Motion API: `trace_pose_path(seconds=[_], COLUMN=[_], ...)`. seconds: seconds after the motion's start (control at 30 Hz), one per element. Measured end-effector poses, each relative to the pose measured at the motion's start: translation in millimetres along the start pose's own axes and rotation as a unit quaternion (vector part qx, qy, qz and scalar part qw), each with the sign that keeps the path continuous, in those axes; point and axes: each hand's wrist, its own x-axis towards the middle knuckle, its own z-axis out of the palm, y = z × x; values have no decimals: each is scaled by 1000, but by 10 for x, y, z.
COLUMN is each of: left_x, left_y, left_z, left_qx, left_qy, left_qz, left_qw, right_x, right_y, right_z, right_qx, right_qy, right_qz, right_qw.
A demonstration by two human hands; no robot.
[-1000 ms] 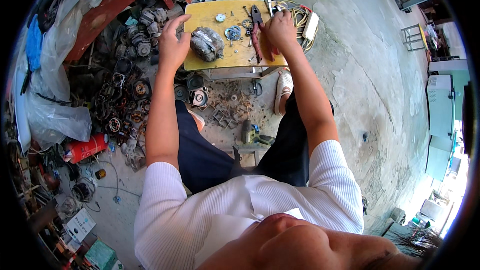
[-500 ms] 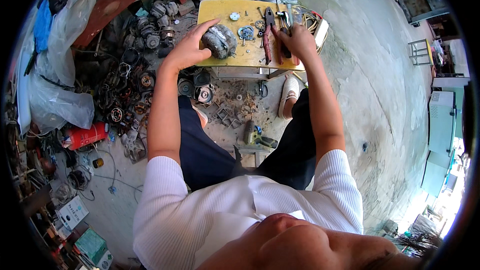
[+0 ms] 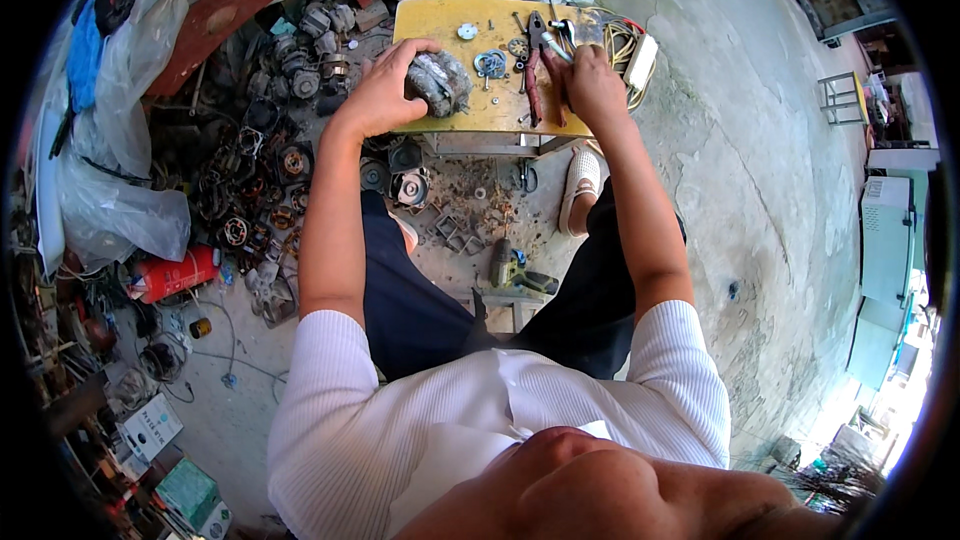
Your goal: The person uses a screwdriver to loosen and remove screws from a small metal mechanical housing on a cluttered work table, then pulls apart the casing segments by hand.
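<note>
We find the left hand (image 3: 378, 92) gripping a grimy metal housing (image 3: 442, 83) on the yellow table (image 3: 422, 20); the right hand (image 3: 597, 85) seems closed on a pale tool (image 3: 558, 48). We judge the step as steadying and tool-handling; the next move calls for a firm hold. Scrap parts (image 3: 237, 230) litter the concrete floor (image 3: 760, 190) leftward.

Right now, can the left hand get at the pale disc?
Probably yes: the left hand curves around the grey metal part, but only yellow tabletop shows between its fingertips and the pale disc.
</note>
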Motion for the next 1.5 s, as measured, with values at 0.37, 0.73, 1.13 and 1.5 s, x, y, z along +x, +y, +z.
trace_pose_path(seconds=[0.37, 0.73, 1.13, 1.5], left_x=[-68, -6, -45, -41], left_y=[3, 61, 252, 140], left_z=[-178, 270, 399, 287], left_qx=[20, 44, 84, -1], left_qy=[-9, 241, 277, 202], left_qz=[-27, -157, -180, -152], left_qw=[999, 957, 940, 968], right_x=[309, 36, -168, -160], right_y=[443, -17, -223, -393], right_z=[-592, -665, -572, -464], right_qx=[701, 702, 608, 635], right_qy=[-34, -59, -253, -267], right_qz=[323, 250, 138, 197], right_qw=[635, 664, 740, 697])
